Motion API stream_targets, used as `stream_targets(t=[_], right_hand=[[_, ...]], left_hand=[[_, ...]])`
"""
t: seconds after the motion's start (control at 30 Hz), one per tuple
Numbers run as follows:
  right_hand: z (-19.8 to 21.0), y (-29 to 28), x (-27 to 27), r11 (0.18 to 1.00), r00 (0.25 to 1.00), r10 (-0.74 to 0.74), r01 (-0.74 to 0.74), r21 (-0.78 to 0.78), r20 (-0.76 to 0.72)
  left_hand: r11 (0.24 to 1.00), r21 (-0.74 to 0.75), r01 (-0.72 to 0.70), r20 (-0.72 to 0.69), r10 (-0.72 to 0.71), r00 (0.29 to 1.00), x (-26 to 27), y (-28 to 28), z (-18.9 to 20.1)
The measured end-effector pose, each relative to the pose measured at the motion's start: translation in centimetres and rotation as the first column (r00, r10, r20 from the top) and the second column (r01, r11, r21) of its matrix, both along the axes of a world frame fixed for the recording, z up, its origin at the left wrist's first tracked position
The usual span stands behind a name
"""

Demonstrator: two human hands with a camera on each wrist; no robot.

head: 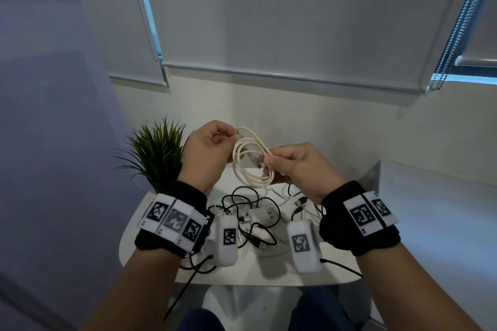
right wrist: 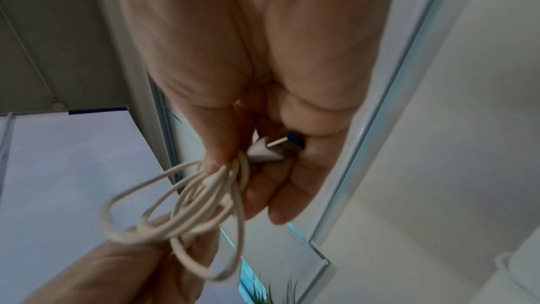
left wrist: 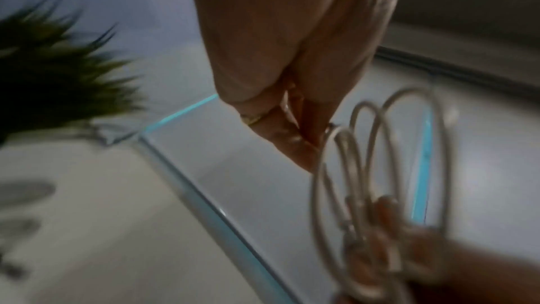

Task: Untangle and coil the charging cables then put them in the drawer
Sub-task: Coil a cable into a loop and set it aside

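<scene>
A cream-white charging cable hangs in several loops above the table, held between both hands. My left hand pinches the loops at their upper left edge. My right hand grips the bundle on its right side, thumb over the strands. The right wrist view shows the cable bunched under my right thumb, with its white USB plug lying against the fingers. In the left wrist view, the loops blur past my left fingertips. A tangle of black and white cables lies on the table below. No drawer is visible.
The small white table stands against the wall under closed roller blinds. A spiky green potted plant sits at the table's back left corner, close to my left wrist. A white charger block lies among the tangled cables.
</scene>
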State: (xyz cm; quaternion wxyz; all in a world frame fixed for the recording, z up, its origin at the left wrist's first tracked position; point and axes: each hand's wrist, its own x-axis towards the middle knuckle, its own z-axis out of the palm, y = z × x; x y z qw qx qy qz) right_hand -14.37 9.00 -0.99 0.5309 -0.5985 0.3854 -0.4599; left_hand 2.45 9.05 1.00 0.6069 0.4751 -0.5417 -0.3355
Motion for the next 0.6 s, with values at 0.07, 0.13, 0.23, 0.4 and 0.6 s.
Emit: stream_targets(t=[0.07,0.13,0.23,0.4,0.6], right_hand=[[0.2,-0.4,-0.2,0.998,0.998,-0.065,0.065,-0.019,0.013],[0.1,-0.6,-0.3,0.996,0.996,-0.088,0.088,-0.029,0.005],[-0.5,-0.9,-0.1,0.988,0.99,-0.138,0.136,-0.071,-0.036],[-0.7,-1.3,-0.2,0.957,0.956,-0.251,0.222,-0.185,-0.149],[-0.7,-1.6,-0.3,0.932,0.921,-0.313,0.249,-0.265,-0.234]], left_hand=[[0.988,0.089,0.127,-0.235,-0.103,0.966,-0.3,0.4,-0.3],[0.975,0.125,0.186,-0.311,-0.14,0.94,-0.5,0.5,-0.6],[0.97,0.136,0.202,-0.347,-0.144,0.927,-0.9,0.7,-0.8],[0.982,0.08,0.172,-0.316,-0.139,0.939,-1.2,0.9,-0.8],[0.988,0.07,0.137,0.001,-0.137,0.991,-0.8,1.3,0.0]])
